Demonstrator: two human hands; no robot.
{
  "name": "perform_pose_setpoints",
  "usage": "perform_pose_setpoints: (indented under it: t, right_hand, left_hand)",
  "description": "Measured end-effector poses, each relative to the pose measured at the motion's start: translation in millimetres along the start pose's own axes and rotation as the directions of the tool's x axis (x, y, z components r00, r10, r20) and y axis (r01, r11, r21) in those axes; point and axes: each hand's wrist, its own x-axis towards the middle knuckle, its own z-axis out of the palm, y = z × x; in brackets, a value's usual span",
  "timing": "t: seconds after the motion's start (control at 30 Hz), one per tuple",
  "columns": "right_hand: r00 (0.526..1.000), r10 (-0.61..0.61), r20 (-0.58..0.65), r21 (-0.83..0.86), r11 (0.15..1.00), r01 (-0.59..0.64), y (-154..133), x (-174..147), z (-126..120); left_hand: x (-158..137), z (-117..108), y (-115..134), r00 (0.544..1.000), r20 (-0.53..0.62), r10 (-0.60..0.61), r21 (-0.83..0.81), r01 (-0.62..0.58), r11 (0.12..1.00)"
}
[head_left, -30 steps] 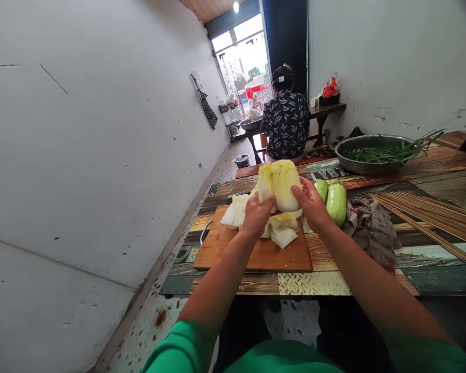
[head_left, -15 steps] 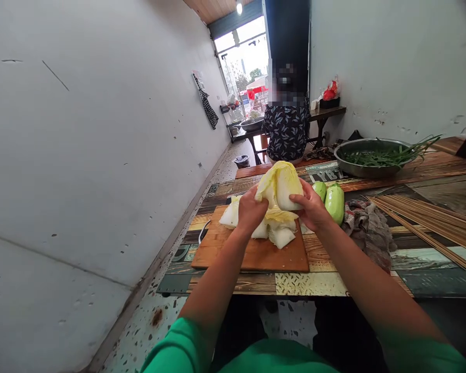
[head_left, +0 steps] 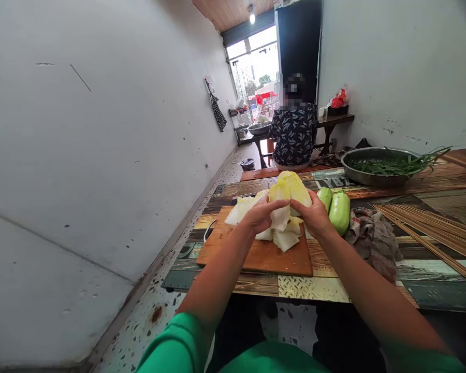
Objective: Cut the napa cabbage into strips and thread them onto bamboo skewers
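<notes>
Between my two hands is a yellow-and-white napa cabbage leaf (head_left: 291, 186), held up over the wooden cutting board (head_left: 225, 259). My left hand (head_left: 261, 215) grips its left side, thumb stretched across the front. On the right edge, my right hand (head_left: 314, 213) is closed with its thumb pressed on the leaf; both thumbs nearly meet at the middle. Below and behind them lie more cabbage pieces (head_left: 285, 240) on the board, partly hidden by my hands. Two pale green zucchini (head_left: 339, 212) rest just right of my right hand.
A crumpled grey cloth (head_left: 375, 241) and a spread of bamboo skewers (head_left: 431, 233) lie on the right of the table. Behind them stands a metal basin (head_left: 376, 178) of long green leaves. A person in a patterned shirt (head_left: 295, 132) sits farther back, facing away.
The cabbage leaf has turned and come slightly lower between my hands, and its white stem part now hangs downward. My thumbs have moved closer together. The whole view has shifted slightly.
</notes>
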Motion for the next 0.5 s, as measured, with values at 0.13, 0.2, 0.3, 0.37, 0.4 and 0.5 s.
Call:
perform_pose_setpoints:
  t: [0.13, 0.2, 0.3, 0.37, 0.4, 0.5]
  right_hand:
    - [0.999, 0.035, -0.039, 0.055, 0.998, -0.033, -2.9, 5.1, -5.0]
    - [0.998, 0.047, -0.047, 0.070, 0.997, -0.044, -5.1, 7.5, -7.7]
    - [0.997, 0.082, -0.015, 0.061, 0.995, -0.081, -9.1, 10.1, -12.2]
    - [0.990, 0.136, 0.045, 0.062, 0.988, -0.139, -12.6, 11.0, -15.4]
    - [0.983, 0.164, 0.082, 0.074, 0.983, -0.170, -14.7, 11.3, -17.0]
    - [0.952, 0.226, 0.208, 0.116, 0.960, -0.254, -21.3, 11.7, -21.1]
  left_hand:
    - [12.3, -3.0, -6.6, 0.999, -0.043, -0.002, -0.031, 0.000, 1.000]
    - [19.1, -5.1, -4.5, 0.996, -0.067, -0.055, 0.028, 0.057, 0.998]
    - [26.9, -7.0, 7.5, 0.987, -0.101, -0.123, 0.157, 0.138, 0.978]
    - [29.9, -8.2, 19.8, 0.979, -0.077, -0.191, 0.186, 0.202, 0.962]
    - [30.7, -9.4, 26.6, 0.969, -0.058, -0.239, 0.181, 0.246, 0.952]
    - [31.0, -17.9, 46.1, 0.933, -0.035, -0.357, 0.149, 0.358, 0.922]
